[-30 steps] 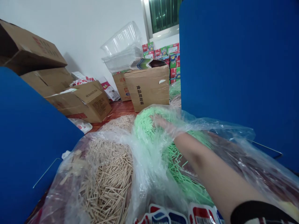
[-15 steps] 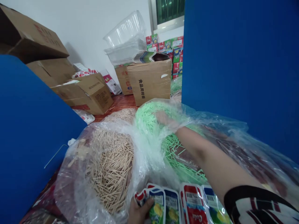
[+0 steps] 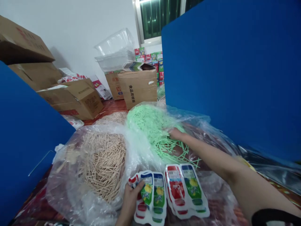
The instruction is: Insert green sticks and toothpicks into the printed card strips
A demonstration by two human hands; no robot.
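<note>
- A plain white wall (image 3: pixel 77 31) stands far ahead of me.
- A window (image 3: pixel 160 17) with dark green bars glows at far centre.
- Blue panels rise near left (image 3: pixel 25 135) and right (image 3: pixel 230 72).
- Brown cardboard boxes (image 3: pixel 75 99) sit far left on the reddish floor (image 3: pixel 113 106).

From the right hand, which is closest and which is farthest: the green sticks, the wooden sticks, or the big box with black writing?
1. Green sticks: the right hand touches them.
2. Wooden sticks: further left, in the next bag.
3. Box with black writing: farthest, at the back by the wall.
</note>
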